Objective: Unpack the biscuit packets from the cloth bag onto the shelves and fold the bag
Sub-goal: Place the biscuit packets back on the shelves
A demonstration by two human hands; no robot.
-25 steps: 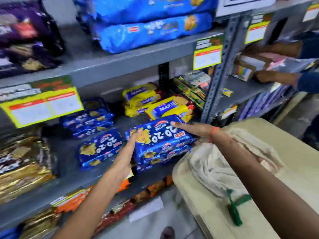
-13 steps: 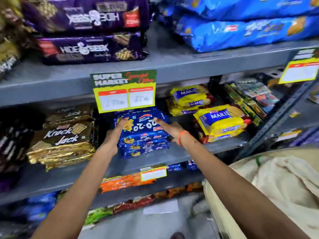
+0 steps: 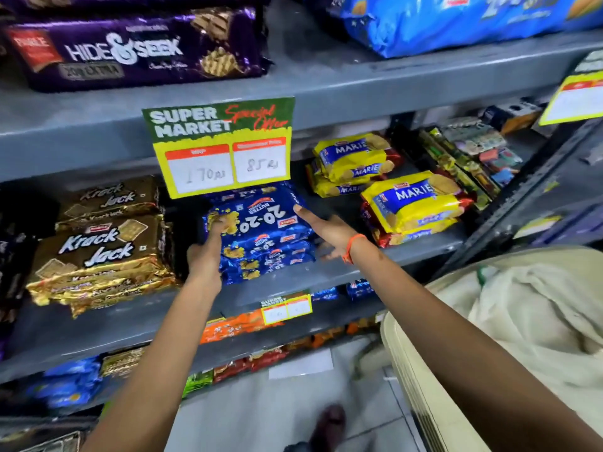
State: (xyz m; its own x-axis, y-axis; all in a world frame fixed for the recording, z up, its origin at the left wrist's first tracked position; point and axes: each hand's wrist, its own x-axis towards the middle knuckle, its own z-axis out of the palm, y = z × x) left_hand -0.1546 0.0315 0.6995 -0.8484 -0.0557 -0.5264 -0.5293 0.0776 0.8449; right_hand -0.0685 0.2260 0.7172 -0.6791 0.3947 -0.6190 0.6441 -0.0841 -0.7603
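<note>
A stack of blue 20-20 biscuit packets rests on the grey middle shelf, under a green and yellow price sign. My left hand grips the stack's left end, thumb on the top packet. My right hand, with an orange wrist band, is held flat by the stack's right end; its fingers are spread and only the fingertips touch the top packet. The cream cloth bag lies crumpled on a beige surface at the lower right.
Gold Krack Jack packets sit left of the stack and yellow Marie packets right of it. Purple Hide & Seek packs and large blue packs fill the shelf above. More packets line the lower shelves. A shoe shows on the floor.
I carried the blue stack from near the bag to the left and set it on the middle shelf under the sign. My right hand has loosened from the stack's end.
</note>
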